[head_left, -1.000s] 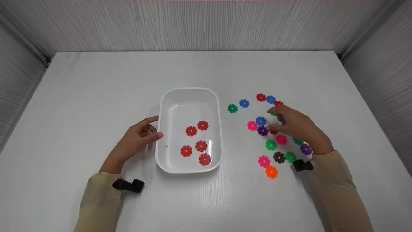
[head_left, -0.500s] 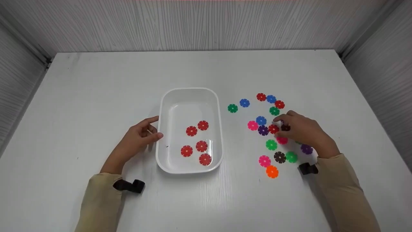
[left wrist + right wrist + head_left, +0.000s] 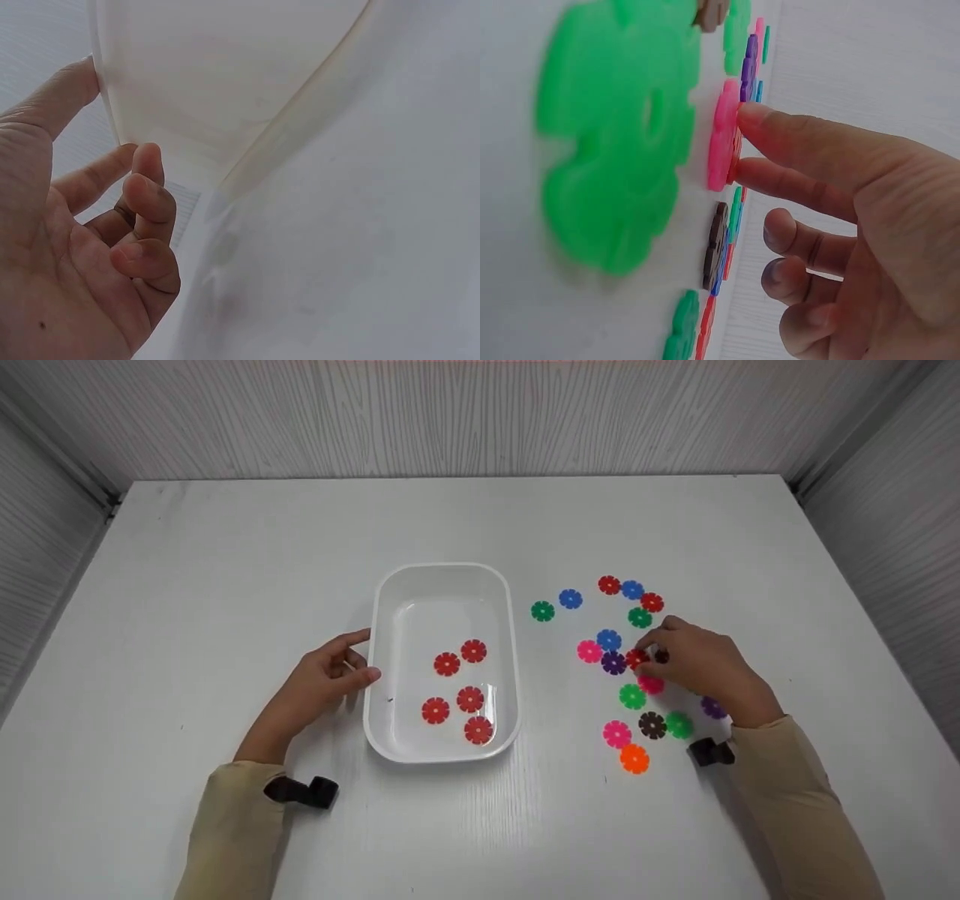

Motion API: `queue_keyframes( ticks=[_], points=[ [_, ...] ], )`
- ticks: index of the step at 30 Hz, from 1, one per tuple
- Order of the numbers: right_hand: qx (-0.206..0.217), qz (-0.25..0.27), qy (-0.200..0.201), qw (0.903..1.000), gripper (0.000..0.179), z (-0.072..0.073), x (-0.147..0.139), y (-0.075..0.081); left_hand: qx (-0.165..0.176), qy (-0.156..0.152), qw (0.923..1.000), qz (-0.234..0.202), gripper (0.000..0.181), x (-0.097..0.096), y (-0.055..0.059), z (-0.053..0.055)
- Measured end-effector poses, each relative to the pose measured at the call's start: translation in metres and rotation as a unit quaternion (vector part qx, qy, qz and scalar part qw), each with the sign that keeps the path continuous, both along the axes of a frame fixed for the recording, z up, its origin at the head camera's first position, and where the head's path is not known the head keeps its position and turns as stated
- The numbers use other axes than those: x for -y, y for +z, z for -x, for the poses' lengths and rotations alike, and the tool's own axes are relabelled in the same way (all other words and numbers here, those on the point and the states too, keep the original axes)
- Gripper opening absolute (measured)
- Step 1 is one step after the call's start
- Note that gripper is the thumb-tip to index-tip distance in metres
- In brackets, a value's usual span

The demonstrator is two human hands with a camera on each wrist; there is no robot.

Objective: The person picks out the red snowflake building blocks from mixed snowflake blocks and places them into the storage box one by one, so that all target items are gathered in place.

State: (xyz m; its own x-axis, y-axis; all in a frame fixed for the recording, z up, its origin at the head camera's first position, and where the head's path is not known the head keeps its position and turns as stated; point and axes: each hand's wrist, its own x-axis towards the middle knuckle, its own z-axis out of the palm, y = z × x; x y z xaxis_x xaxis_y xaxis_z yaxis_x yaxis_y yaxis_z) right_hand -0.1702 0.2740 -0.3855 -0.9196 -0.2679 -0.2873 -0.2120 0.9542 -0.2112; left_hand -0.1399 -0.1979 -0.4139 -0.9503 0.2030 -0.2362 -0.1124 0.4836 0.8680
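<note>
Red notched plastic discs (image 3: 470,699) lie in the lower half of a white tray (image 3: 442,759). At the tray's left rim is my left hand (image 3: 326,679), holding the wall with thumb and index finger. The left wrist view shows this hand (image 3: 97,225) with its other fingers curled beside the wall. My right hand (image 3: 697,660) pinches a red disc (image 3: 634,659) among the loose discs, thumb and index at its edges. In the right wrist view a pink disc (image 3: 722,142) lies just beside that thumb. The right palm hides part of the pile.
Loose discs spread to the tray's right, including a purple disc (image 3: 613,663), a blue disc (image 3: 571,598), a green disc (image 3: 632,697) and an orange disc (image 3: 634,759). Two more red discs lie at the top, one being the red disc (image 3: 609,585). A panelled wall (image 3: 450,420) stands behind the table.
My right hand has drawn back from the upper discs, uncovering a red and a green one, and its thumb and index have closed on a red disc. The left hand stays at the tray.
</note>
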Motion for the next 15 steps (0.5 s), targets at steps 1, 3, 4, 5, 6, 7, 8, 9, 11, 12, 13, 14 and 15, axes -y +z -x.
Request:
queue_keyframes(
  ticks=[1, 3, 4, 5, 6, 7, 8, 9, 11, 12, 13, 14, 15],
  points=[
    [0.0, 0.0, -0.001, 1.0, 0.04, 0.0, 0.001, 0.0, 0.001, -0.001, 1.0, 0.0, 0.063, 0.0, 0.0, 0.0],
    [-0.001, -0.002, -0.006, 1.0, 0.039, 0.0, 0.001, 0.001, 0.0, -0.004, 1.0, 0.001, 0.064, -0.001, 0.0, 0.001],
    [-0.001, -0.003, -0.007, 1.0, 0.039, 0.0, 0.002, 0.002, 0.0, -0.004, 1.0, 0.0, 0.064, -0.002, 0.0, 0.001],
    [-0.002, -0.004, -0.008, 1.0, 0.038, 0.0, 0.002, 0.002, 0.0, -0.005, 1.0, 0.0, 0.064, -0.002, 0.0, 0.002],
    [-0.004, -0.006, -0.007, 1.0, 0.038, -0.001, 0.003, 0.002, 0.0, -0.005, 1.0, 0.001, 0.064, -0.002, 0.0, 0.002],
    [-0.006, -0.007, -0.006, 0.9999, 0.037, -0.001, 0.004, 0.003, 0.0, -0.005, 1.0, 0.002, 0.064, -0.002, 0.001, 0.002],
    [-0.01, -0.01, -0.005, 0.9999, 0.037, -0.001, 0.005, 0.003, 0.0, -0.005, 1.0, 0.003, 0.064, -0.002, 0.001, 0.002],
    [-0.013, -0.013, -0.003, 0.9998, 0.037, -0.001, 0.007, 0.003, 0.0, -0.005, 1.0, 0.004, 0.064, -0.002, 0.001, 0.002],
    [-0.019, -0.019, 0.003, 0.9996, 0.037, -0.001, 0.009, 0.003, 0.002, -0.003, 1.0, 0.004, 0.064, -0.001, 0.002, 0.001],
    [-0.023, -0.022, 0.007, 0.9995, 0.037, -0.001, 0.01, 0.002, 0.003, -0.002, 1.0, 0.004, 0.064, -0.001, 0.002, 0.001],
    [-0.026, -0.025, 0.009, 0.9993, 0.037, -0.001, 0.011, 0.002, 0.003, -0.001, 1.0, 0.005, 0.064, -0.001, 0.003, 0.0],
    [-0.027, -0.027, 0.012, 0.9992, 0.037, -0.001, 0.011, 0.002, 0.003, 0.0, 1.0, 0.006, 0.065, -0.001, 0.002, 0.0],
    [-0.026, -0.029, 0.014, 0.9992, 0.038, -0.002, 0.011, 0.002, 0.004, 0.001, 1.0, 0.006, 0.065, 0.0, 0.002, 0.0]
  ],
)
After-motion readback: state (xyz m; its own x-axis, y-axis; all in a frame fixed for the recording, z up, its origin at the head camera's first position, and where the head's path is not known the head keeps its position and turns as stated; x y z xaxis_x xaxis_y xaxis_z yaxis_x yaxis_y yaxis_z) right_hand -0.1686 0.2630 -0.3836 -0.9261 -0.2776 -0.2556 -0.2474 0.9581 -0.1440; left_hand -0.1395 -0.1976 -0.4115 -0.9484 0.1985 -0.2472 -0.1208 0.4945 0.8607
